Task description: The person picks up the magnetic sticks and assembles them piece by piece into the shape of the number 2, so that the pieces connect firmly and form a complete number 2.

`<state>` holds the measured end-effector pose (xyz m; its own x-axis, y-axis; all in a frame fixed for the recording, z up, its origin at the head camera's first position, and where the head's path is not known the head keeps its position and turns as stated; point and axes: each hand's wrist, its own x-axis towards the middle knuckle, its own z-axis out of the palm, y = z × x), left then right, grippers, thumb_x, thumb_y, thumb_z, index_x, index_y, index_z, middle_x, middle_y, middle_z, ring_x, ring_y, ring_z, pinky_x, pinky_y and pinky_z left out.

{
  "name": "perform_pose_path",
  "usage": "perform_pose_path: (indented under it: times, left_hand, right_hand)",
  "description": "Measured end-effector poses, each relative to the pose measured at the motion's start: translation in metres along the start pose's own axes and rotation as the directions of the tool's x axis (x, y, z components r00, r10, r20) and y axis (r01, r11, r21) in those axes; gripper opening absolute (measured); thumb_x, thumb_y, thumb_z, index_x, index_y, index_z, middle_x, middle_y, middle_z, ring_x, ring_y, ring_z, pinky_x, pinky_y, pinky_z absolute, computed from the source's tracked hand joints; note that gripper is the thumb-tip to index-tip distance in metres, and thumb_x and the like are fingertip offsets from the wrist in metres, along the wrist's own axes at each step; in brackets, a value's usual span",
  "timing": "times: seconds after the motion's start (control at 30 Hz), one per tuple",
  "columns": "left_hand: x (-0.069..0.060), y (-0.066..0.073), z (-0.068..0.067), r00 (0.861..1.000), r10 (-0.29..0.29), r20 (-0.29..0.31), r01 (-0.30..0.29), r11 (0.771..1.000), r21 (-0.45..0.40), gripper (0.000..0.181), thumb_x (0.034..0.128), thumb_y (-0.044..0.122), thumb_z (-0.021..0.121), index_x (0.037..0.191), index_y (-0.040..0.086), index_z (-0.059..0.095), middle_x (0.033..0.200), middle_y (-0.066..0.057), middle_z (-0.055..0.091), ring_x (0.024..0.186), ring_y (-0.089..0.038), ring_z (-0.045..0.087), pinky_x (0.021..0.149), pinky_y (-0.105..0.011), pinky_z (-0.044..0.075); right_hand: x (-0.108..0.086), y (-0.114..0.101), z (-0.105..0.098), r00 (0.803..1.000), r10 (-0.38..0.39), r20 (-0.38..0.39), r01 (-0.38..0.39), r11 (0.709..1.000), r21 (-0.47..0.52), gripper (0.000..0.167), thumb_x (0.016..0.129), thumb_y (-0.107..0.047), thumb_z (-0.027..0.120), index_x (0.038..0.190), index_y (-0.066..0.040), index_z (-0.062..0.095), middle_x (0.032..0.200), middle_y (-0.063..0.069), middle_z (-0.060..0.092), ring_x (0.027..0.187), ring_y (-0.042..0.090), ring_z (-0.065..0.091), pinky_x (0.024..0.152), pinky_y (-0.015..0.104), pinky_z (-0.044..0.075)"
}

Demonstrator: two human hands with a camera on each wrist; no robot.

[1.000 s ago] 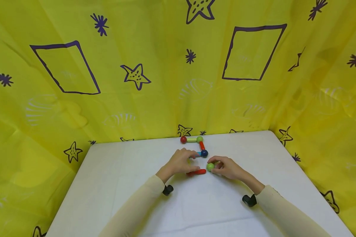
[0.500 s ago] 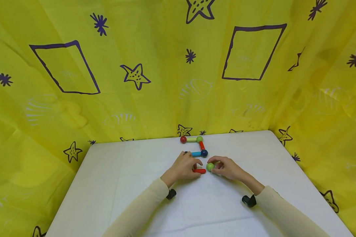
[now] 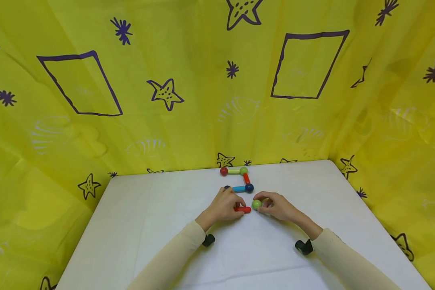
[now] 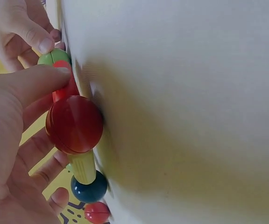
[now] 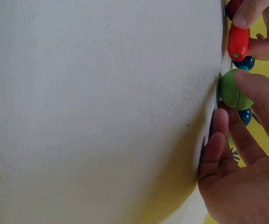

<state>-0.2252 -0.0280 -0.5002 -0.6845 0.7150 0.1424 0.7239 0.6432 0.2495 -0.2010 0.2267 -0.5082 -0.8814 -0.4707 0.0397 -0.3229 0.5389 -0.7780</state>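
My left hand (image 3: 224,204) pinches a red rod (image 3: 244,210) between thumb and finger on the white table. A red ball (image 4: 74,124) sits at the rod's near end in the left wrist view; the hand hides it in the head view. With thumb and fingertips my right hand (image 3: 277,206) holds a light green ball (image 3: 256,204), just right of the rod's free end. In the right wrist view a small gap separates the rod (image 5: 238,43) from the green ball (image 5: 232,88).
Behind the hands lies a joined chain: a red ball (image 3: 223,171), light green rod (image 3: 234,171), green ball (image 3: 244,170), red rod (image 3: 246,179), dark blue ball (image 3: 249,188), light blue rod (image 3: 239,189) and another dark blue ball (image 3: 227,187). A yellow curtain (image 3: 195,133) surrounds the table (image 3: 159,209).
My left hand has slid right along the red rod and its fingertips have closed on it. The light blue rod has come into fuller view. The right hand stays in place with the green ball.
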Motion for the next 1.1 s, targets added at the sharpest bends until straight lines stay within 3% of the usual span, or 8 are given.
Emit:
perform_pose_path:
  times: [0.23,0.53,1.1]
  left_hand:
    - [-0.0042,-0.0027,-0.0001,0.999,-0.02,-0.029,0.018,0.997,-0.075,0.015,0.0887,0.034,0.079,0.101,0.025,0.081,0.072,0.018,0.061,0.085,-0.009,0.044,0.077,-0.03,0.031]
    - [-0.0055,-0.0035,0.0,0.999,-0.031,-0.032,0.028,0.996,-0.084,0.016,0.089,0.034,0.08,0.102,0.025,0.081,0.073,0.017,0.062,0.087,-0.01,0.045,0.078,-0.031,0.031]
    - [-0.0054,-0.0025,0.0012,0.999,-0.043,-0.027,0.041,0.997,-0.061,0.016,0.0907,0.034,0.078,0.104,0.025,0.081,0.072,0.017,0.06,0.088,-0.012,0.045,0.079,-0.032,0.031]
  right_hand:
    - [-0.0005,-0.0009,0.0012,1.0,-0.011,-0.009,0.011,1.0,-0.002,0.032,0.093,-0.012,0.076,0.123,-0.008,0.069,0.117,0.008,0.069,0.081,0.016,0.06,0.07,0.027,0.05]
    - [-0.0008,-0.0023,0.0036,1.0,0.013,-0.024,-0.014,1.0,-0.01,0.031,0.092,-0.01,0.076,0.123,-0.008,0.069,0.114,0.006,0.07,0.083,0.015,0.061,0.071,0.027,0.051]
    - [-0.0028,-0.0081,0.008,1.0,-0.01,-0.011,0.01,1.0,-0.001,0.032,0.091,-0.009,0.078,0.122,-0.007,0.069,0.117,0.01,0.07,0.083,0.018,0.061,0.07,0.027,0.051]
